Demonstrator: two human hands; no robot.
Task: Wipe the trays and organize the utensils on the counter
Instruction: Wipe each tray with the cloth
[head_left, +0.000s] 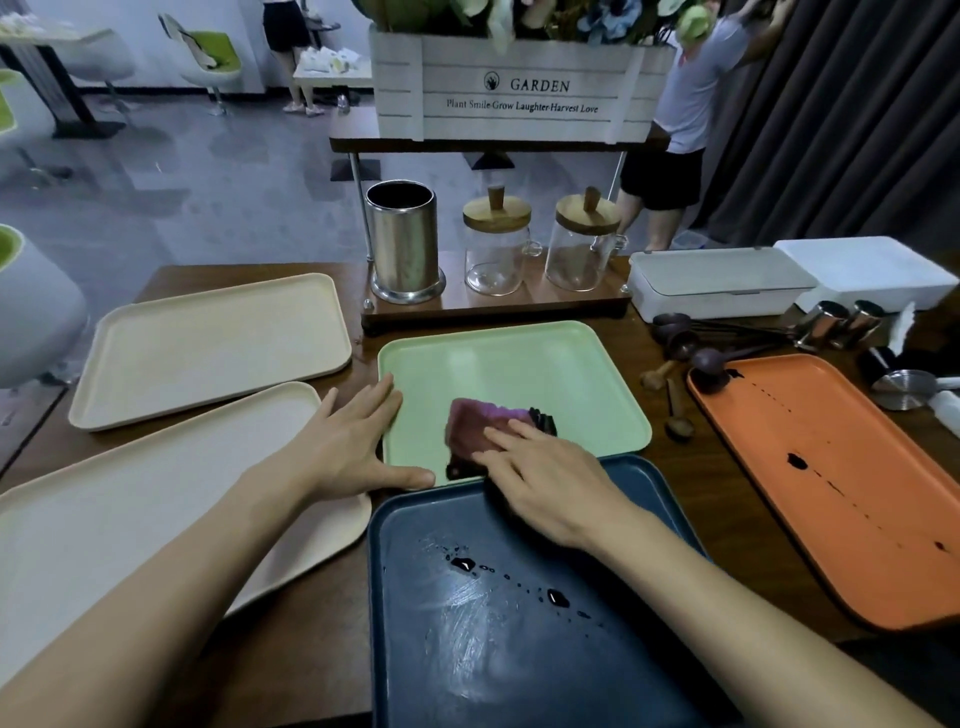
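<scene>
A green tray (519, 369) lies at the middle of the wooden counter. My right hand (545, 483) presses a purple cloth (475, 428) flat onto its near part with straight fingers. My left hand (353, 441) rests flat on the tray's left edge, thumb along the near corner. A dark blue tray (467, 623) nearest me carries dark liquid drops and smear marks. An orange tray (841, 499) on the right has a line of dark drops. Dark wooden spoons (691, 348) lie between the green and orange trays.
Two beige trays (208, 348) (130, 519) lie on the left. A steel utensil cylinder (402, 239) and two lidded glass jars (496, 244) stand on a wooden stand behind. White boxes (722, 280) and steel cups (836, 322) sit at right. People stand in the background.
</scene>
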